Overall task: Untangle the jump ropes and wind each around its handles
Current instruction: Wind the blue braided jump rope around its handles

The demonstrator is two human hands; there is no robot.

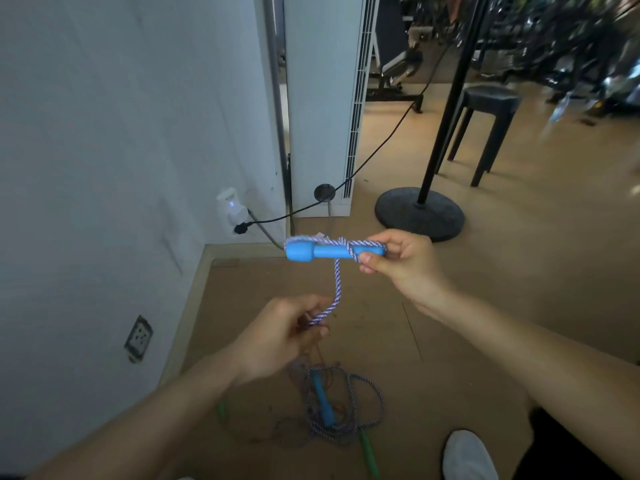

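My right hand pinches one end of a blue jump-rope handle, held level in the air. A few turns of blue-and-white braided rope lie around that handle near my fingers. From there the rope drops to my left hand, which grips it below the handle. On the floor lies the second blue handle inside a tangled heap of the same rope. Green handles of another rope lie beside the heap, with a thin dark rope mixed in.
A white wall with a plugged socket runs along the left. A black stand with a round base and a black stool stand on the brown floor ahead on the right. My white shoe is at the bottom right.
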